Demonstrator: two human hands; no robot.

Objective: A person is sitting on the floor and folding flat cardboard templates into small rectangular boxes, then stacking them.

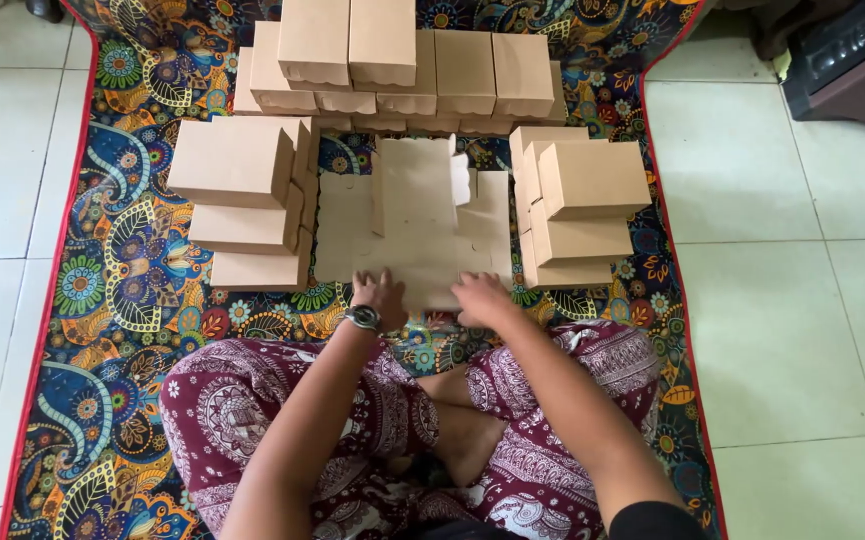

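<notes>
While both arms reach straight out from the lap, the left hand [381,295] and right hand [481,297] press flat, fingers spread, on the near edge of a flat cardboard sheet [413,225]. A watch [364,318] sits on the left wrist. Finished boxes are stacked at nine o'clock [243,200], twelve o'clock [393,65] and three o'clock [578,210] on the colourful mat [123,290].

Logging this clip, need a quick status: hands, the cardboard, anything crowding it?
Left hand and right hand flat on the unfolded box blank. Nothing gripped. Finished box stacks close on three sides, blank's near edge open.
</notes>
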